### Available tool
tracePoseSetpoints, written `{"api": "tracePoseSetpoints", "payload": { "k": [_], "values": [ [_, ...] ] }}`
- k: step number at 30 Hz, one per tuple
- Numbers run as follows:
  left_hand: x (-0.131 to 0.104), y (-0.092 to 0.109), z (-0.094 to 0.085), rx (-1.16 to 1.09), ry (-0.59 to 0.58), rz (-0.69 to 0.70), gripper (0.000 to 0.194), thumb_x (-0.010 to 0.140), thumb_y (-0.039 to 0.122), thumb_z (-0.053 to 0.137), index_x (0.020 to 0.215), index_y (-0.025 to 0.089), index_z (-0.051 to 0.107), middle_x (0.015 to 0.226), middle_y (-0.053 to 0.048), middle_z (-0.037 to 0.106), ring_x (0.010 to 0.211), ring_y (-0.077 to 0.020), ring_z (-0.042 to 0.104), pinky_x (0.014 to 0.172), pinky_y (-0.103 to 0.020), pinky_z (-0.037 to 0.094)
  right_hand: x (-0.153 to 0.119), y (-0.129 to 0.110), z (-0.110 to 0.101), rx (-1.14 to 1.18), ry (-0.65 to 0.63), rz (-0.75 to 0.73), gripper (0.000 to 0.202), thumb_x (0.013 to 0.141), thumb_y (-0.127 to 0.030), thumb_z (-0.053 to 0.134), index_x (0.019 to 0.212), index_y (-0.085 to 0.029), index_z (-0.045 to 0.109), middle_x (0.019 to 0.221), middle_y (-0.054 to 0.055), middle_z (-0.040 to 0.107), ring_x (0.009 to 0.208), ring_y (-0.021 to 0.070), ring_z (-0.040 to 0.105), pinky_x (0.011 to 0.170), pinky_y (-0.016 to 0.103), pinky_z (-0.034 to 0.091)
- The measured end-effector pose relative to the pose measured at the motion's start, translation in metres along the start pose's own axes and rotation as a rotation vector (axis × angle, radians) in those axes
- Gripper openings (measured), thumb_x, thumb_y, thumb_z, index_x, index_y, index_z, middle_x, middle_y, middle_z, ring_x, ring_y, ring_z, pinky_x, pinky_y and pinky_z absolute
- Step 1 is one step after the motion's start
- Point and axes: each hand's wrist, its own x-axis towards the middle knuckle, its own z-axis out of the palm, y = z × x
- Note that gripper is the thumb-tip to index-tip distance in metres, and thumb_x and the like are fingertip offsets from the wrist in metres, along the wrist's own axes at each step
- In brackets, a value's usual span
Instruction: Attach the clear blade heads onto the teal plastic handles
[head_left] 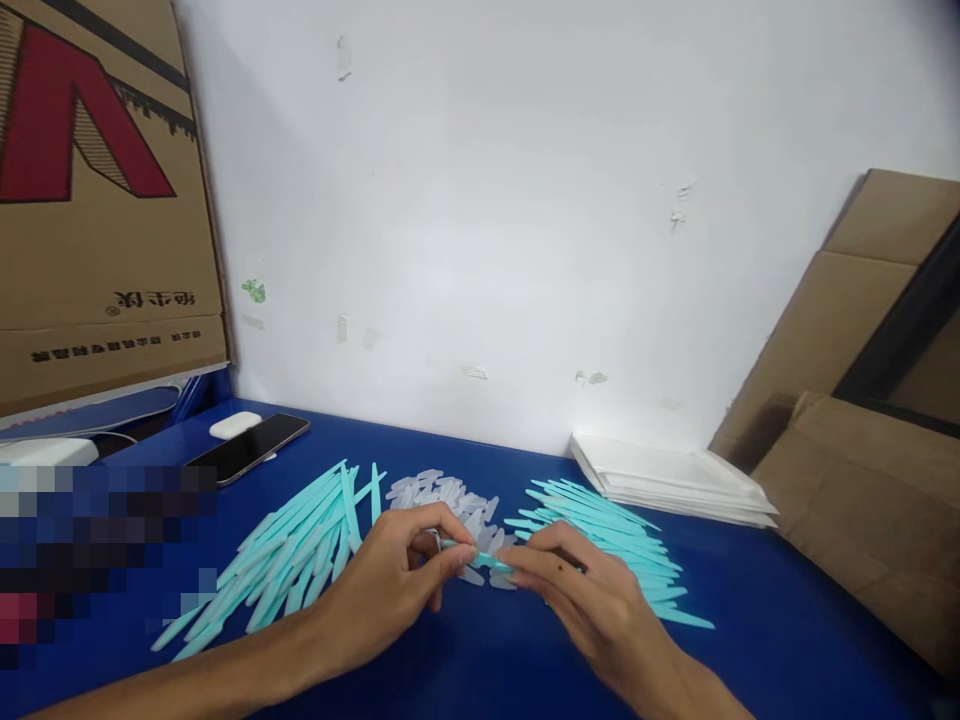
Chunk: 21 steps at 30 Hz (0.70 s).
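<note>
Both hands [394, 580] [592, 590] apparently pinch one teal stick [486, 560].

On the tall cardboard box [150, 240] at the left, a short row of dark Chinese characters [156, 298] is standing upside down, appearing to read 绝尘侠, with a registered-trademark sign [112, 311] following it. Nearer the box's bottom edge, a line of smaller Chinese characters [116, 347] is running, also upside down, its full wording being too small to read surely. Above both, a big red angular mark [45, 110] with a black outline is showing.
</note>
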Motion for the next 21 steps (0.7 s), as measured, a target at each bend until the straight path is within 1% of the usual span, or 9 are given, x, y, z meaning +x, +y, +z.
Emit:
{"api": "tracePoseSetpoints", "payload": {
  "k": [2, 4, 6, 8, 10, 11, 14, 17, 21],
  "values": [
    [0.0, 0.002, -0.001, -0.034, -0.017, 0.011, 0.034, 0.094, 0.052, 0.061, 0.092, 0.019, 0.069, 0.068, 0.002, 0.058, 0.057, -0.0116, 0.058, 0.054, -0.023, 0.044, 0.001, -0.004, 0.001, -0.044, 0.01, -0.025, 0.036, 0.102, -0.01, 0.052, 0.136, -0.024, 0.056, 0.095, 0.005, 0.06, 0.076, 0.0121, 0.062, 0.064, 0.021, 0.052],
    [0.003, 0.005, -0.005, -0.048, -0.007, 0.034, 0.034, 0.095, 0.052, 0.061, 0.091, 0.019, 0.069, 0.066, 0.003, 0.056, 0.056, -0.0109, 0.056, 0.053, -0.022, 0.041, 0.002, -0.004, 0.0, -0.109, 0.026, -0.045, 0.035, 0.102, -0.009, 0.052, 0.133, -0.023, 0.057, 0.094, 0.005, 0.061, 0.074, 0.0123, 0.061, 0.062, 0.022, 0.05],
    [0.008, 0.006, -0.014, -0.041, 0.058, 0.053, 0.036, 0.097, 0.053, 0.057, 0.09, 0.019, 0.066, 0.059, 0.005, 0.053, 0.052, -0.0104, 0.051, 0.051, -0.022, 0.038, 0.002, 0.0, -0.004, -0.171, 0.056, -0.033, 0.033, 0.102, -0.009, 0.052, 0.13, -0.022, 0.059, 0.094, 0.005, 0.062, 0.075, 0.0126, 0.062, 0.062, 0.022, 0.05],
    [0.015, 0.004, -0.028, -0.002, 0.159, 0.072, 0.04, 0.1, 0.055, 0.049, 0.086, 0.02, 0.06, 0.055, 0.006, 0.047, 0.048, -0.01, 0.043, 0.05, -0.023, 0.034, 0.002, 0.008, -0.009, -0.233, 0.11, -0.01, 0.031, 0.101, -0.01, 0.054, 0.128, -0.022, 0.061, 0.095, 0.006, 0.062, 0.074, 0.013, 0.062, 0.06, 0.023, 0.048],
    [0.023, 0.001, -0.046, 0.117, 0.242, 0.113, 0.043, 0.102, 0.055, 0.043, 0.078, 0.02, 0.053, 0.056, 0.007, 0.04, 0.049, -0.0101, 0.036, 0.051, -0.025, 0.031, 0.001, 0.016, -0.012, -0.278, 0.155, 0.006, 0.03, 0.101, -0.011, 0.056, 0.127, -0.022, 0.062, 0.096, 0.006, 0.062, 0.071, 0.0124, 0.062, 0.057, 0.023, 0.046],
    [0.026, -0.001, -0.055, 0.227, 0.273, 0.143, 0.045, 0.103, 0.054, 0.041, 0.074, 0.02, 0.048, 0.059, 0.006, 0.038, 0.05, -0.0101, 0.033, 0.052, -0.025, 0.03, 0.001, 0.019, -0.013, -0.287, 0.162, 0.012, 0.029, 0.101, -0.011, 0.056, 0.127, -0.022, 0.062, 0.097, 0.006, 0.062, 0.07, 0.0121, 0.062, 0.056, 0.023, 0.045],
    [0.034, -0.006, -0.078, 0.537, 0.305, 0.153, 0.048, 0.104, 0.051, 0.035, 0.067, 0.02, 0.039, 0.06, 0.005, 0.036, 0.051, -0.0111, 0.031, 0.053, -0.027, 0.027, 0.0, 0.022, -0.011, -0.277, 0.113, 0.014, 0.029, 0.101, -0.011, 0.054, 0.127, -0.021, 0.062, 0.097, 0.006, 0.063, 0.067, 0.0112, 0.062, 0.054, 0.023, 0.043],
    [0.037, -0.006, -0.088, 0.613, 0.33, 0.134, 0.047, 0.104, 0.05, 0.033, 0.069, 0.02, 0.045, 0.058, 0.004, 0.041, 0.051, -0.0126, 0.038, 0.054, -0.028, 0.029, 0.0, 0.019, -0.008, -0.266, 0.068, 0.0, 0.03, 0.102, -0.01, 0.052, 0.128, -0.021, 0.061, 0.096, 0.005, 0.063, 0.065, 0.0107, 0.061, 0.051, 0.023, 0.04],
    [0.035, -0.001, -0.096, 0.643, 0.434, 0.131, 0.044, 0.104, 0.046, 0.033, 0.077, 0.02, 0.055, 0.053, 0.005, 0.041, 0.05, -0.014, 0.041, 0.054, -0.028, 0.03, -0.001, 0.016, -0.007, -0.266, 0.068, -0.004, 0.031, 0.101, -0.01, 0.054, 0.129, -0.022, 0.06, 0.097, 0.005, 0.063, 0.066, 0.0116, 0.06, 0.051, 0.025, 0.038]
  ]
}}
